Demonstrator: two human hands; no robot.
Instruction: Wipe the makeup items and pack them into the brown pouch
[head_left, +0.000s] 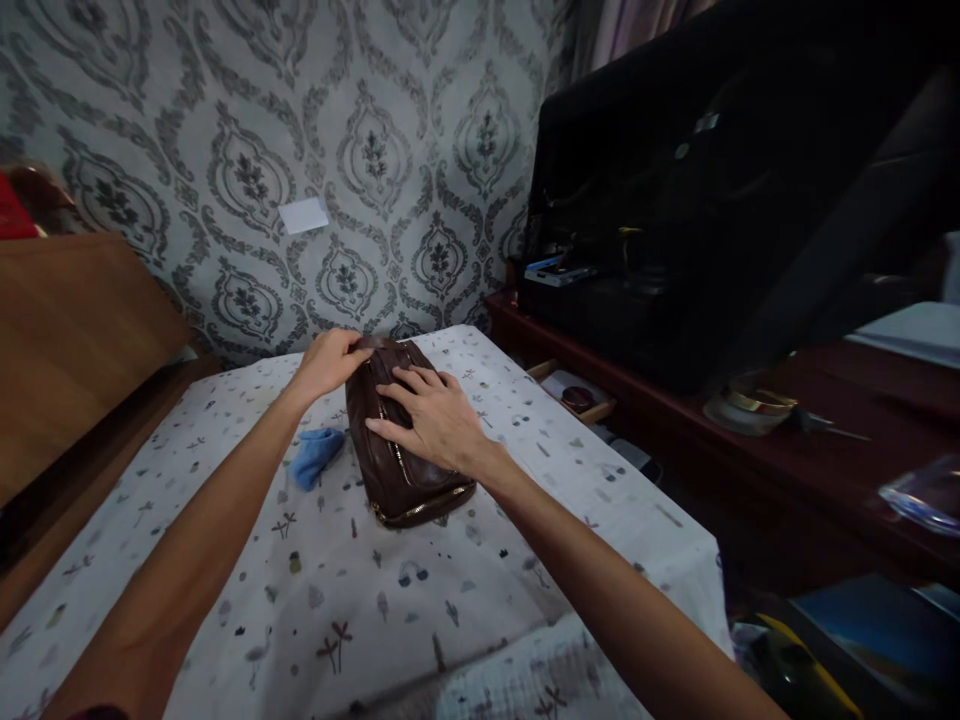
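A dark brown leather bag (382, 462) with brass-coloured zips lies on a table with a white printed cloth (285, 600). At the bag's far left corner, the fingers and thumb of my left hand (330, 362) close on its edge; exactly what they pinch there is partly hidden. My right hand (435, 415) rests flat on the bag's upper side, its fingers apart and reaching across a long zip. Left of the bag, a crumpled blue cloth (315, 457) lies near my left forearm.
A patterned wall (375, 150) closes off the far side. On the left stands a wooden panel (75, 340). To the right, a dark red desk (840, 390) carries a big black screen (697, 200) and a roll of tape (750, 402), with an open drawer (577, 395) below.
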